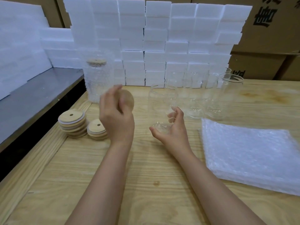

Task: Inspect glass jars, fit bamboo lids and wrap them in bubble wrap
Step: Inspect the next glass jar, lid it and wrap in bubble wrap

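Currently the left grip (116, 116) is raised above the counter (146, 184), grasping a lid (127, 100) between thumb and fingers. That area is motion-blurred, so exact finger placement cannot be told. The right grip (172, 127) is curled round the lower part of a jar (162, 101), thumb at the near base and fingers on the right side. This jar stands upright at mid-counter, mouth open. The lid is left of the jar, about level with its mouth and apart from it.

Two lid stacks (72, 122) sit just beside each other left of the left grip, the taller one further left. Behind them a wrapped jar (98, 78) stands upright with its lid on. More jars (196, 95) stand in a row to the right, upright and open. Wrap sheets (248, 156) lie flat in a pile at near right. Foam blocks (155, 38) form a wall at the back of the counter, with boxes (267, 38) behind.
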A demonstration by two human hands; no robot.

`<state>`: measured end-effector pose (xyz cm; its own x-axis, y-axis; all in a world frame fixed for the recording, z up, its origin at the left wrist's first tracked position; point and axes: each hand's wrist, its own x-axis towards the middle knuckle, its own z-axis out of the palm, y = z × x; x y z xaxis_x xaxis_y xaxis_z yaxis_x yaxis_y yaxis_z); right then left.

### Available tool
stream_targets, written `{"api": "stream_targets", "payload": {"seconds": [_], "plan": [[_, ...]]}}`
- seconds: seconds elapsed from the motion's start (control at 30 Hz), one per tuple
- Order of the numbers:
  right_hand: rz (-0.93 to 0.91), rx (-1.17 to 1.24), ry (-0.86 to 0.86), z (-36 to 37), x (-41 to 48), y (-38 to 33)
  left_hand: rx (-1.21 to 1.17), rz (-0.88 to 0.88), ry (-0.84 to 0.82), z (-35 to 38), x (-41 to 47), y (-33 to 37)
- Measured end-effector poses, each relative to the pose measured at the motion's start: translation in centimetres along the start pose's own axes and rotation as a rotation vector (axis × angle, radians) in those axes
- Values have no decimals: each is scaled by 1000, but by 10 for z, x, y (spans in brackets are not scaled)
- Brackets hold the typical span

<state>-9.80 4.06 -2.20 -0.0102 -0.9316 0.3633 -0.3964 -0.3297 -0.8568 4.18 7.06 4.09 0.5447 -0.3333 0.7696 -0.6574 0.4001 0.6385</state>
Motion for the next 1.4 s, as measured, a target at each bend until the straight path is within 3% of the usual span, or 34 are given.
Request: {"api": "stream_targets", "payload": {"seconds": [0.1, 0.23, 0.43, 0.73, 1.03, 1.2, 1.27, 1.4], "plan": [[-4, -17, -8, 0, 0, -1, -333, -319, 46, 13, 30, 24], [3, -17, -21, -1, -1, -3, -559, -566, -121, 39, 47, 49], [25, 30, -33, 1, 0, -2, -559, -693, -312, 62, 43, 53], [22, 1, -22, 2, 0, -3, -440, -864, -430, 69, 37, 54], [28, -46, -25, 2, -1, -5, -368, -810, -576, 67, 42, 49], [47, -75, -25, 1, 0, -8, -562, -785, -429, 48, 7, 36], [54, -97, -5, 0, -1, -10, -439, -677, -438, 35, -16, 23], [61, -108, -13, -2, -4, -16, -156, -485, -644, 26, -45, -5]]}}
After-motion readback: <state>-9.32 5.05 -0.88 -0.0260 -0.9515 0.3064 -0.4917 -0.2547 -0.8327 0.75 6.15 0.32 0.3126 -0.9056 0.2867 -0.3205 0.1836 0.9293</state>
